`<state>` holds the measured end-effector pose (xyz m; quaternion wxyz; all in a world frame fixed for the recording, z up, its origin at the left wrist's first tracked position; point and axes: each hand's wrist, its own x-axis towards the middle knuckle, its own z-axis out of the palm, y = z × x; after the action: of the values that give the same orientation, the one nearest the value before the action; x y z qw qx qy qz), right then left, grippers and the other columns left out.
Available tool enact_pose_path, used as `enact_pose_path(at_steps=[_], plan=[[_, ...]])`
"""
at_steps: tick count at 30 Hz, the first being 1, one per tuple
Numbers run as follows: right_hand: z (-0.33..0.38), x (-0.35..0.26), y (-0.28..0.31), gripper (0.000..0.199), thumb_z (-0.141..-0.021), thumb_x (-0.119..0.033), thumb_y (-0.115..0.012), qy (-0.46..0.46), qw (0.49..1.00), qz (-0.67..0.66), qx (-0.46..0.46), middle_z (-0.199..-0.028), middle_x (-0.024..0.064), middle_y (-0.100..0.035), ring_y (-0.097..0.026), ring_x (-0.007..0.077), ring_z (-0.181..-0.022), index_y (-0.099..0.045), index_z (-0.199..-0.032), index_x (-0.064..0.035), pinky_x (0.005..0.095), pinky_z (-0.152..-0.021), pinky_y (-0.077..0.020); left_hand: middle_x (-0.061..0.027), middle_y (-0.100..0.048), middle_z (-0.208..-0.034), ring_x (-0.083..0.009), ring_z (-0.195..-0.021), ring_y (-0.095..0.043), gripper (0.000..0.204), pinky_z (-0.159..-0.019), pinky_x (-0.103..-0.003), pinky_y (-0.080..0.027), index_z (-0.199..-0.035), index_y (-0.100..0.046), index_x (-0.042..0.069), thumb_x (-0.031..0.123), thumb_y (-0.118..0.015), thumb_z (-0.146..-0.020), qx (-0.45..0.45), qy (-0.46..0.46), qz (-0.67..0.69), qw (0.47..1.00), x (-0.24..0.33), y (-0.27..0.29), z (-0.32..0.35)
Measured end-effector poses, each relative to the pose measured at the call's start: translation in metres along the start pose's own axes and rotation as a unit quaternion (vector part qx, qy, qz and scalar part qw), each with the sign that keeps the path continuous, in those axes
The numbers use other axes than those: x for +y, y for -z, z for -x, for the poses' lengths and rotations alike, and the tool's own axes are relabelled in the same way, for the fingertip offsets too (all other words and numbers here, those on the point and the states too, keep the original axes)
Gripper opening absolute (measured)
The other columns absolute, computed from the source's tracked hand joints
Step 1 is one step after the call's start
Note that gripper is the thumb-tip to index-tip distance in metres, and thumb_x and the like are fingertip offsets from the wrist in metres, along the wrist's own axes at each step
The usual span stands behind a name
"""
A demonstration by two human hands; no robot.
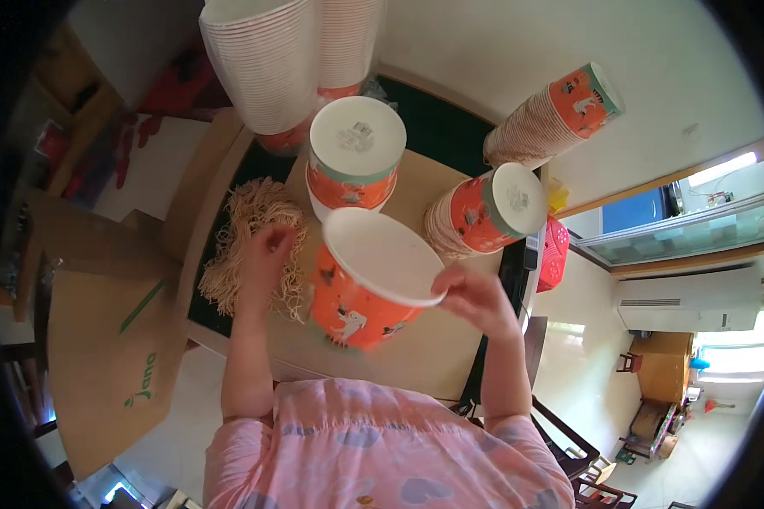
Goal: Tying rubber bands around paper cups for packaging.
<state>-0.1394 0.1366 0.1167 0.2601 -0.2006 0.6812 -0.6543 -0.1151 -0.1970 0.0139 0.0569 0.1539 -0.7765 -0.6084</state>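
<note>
My right hand (477, 299) grips the white rim of an orange paper cup (365, 293), holding it tilted over the brown board (424, 348). A little to the left, my left hand (267, 254) rests on a heap of dry tan noodles (246, 233), its fingers closed into the strands. The cup's mouth faces up toward me and looks white and bare inside.
Stacks of the same orange cups stand behind: an upright one (354, 157), a stack lying on its side (484, 212), another leaning at the far right (560, 114). A tall stack of white bowls (263, 64) rises at the back. A cardboard box (102, 365) sits left, a red basket (553, 252) right.
</note>
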Motion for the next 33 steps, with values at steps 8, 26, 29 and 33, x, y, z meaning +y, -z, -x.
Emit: enact_pose_path(at_steps=[8,26,29,33], plan=[[0.09,0.108,-0.049,0.016,-0.073,-0.003,-0.069,-0.022,0.97,0.227,0.085,-0.092,0.0088,-0.056,-0.06,0.0207,-0.082,-0.061,-0.087,-0.0017,0.0286,-0.072,-0.0521,-0.0142,-0.063,-0.076,-0.0277,-0.07,-0.061,0.014,-0.062,-0.036,-0.048,-0.085,-0.062,0.002,0.015,-0.06,-0.08,0.056,0.065,-0.236,0.968,-0.135,-0.018,0.087],[0.122,0.099,-0.083,0.015,-0.078,-0.001,-0.063,0.006,0.956,0.24,0.171,-0.09,0.01,-0.06,-0.062,0.0197,-0.076,-0.062,-0.092,-0.0033,0.027,-0.067,-0.0519,-0.0095,-0.062,-0.068,-0.0167,-0.063,-0.059,0.015,-0.059,-0.03,-0.046,-0.079,-0.06,0.001,0.014,-0.067,-0.077,0.057,0.064,-0.157,0.984,-0.136,0.007,0.087],[0.116,0.091,-0.101,0.013,-0.079,0.0,-0.062,0.015,0.966,0.214,0.144,-0.088,0.0098,-0.06,-0.062,0.0195,-0.077,-0.062,-0.091,-0.0022,0.027,-0.066,-0.0516,-0.0132,-0.063,-0.069,-0.0206,-0.066,-0.061,0.016,-0.061,-0.032,-0.047,-0.079,-0.061,0.0,0.014,-0.067,-0.074,0.009,0.081,-0.23,0.97,-0.184,0.002,0.089],[0.121,0.085,-0.1,0.011,-0.079,0.0,-0.061,0.008,0.969,0.2,0.141,-0.088,0.0097,-0.06,-0.062,0.02,-0.077,-0.062,-0.091,-0.0008,0.0279,-0.066,-0.0511,-0.0078,-0.063,-0.073,-0.0165,-0.068,-0.06,0.012,-0.063,-0.03,-0.047,-0.083,-0.062,0.003,0.013,-0.065,-0.077,0.047,0.124,-0.108,0.985,-0.159,-0.007,0.072]])
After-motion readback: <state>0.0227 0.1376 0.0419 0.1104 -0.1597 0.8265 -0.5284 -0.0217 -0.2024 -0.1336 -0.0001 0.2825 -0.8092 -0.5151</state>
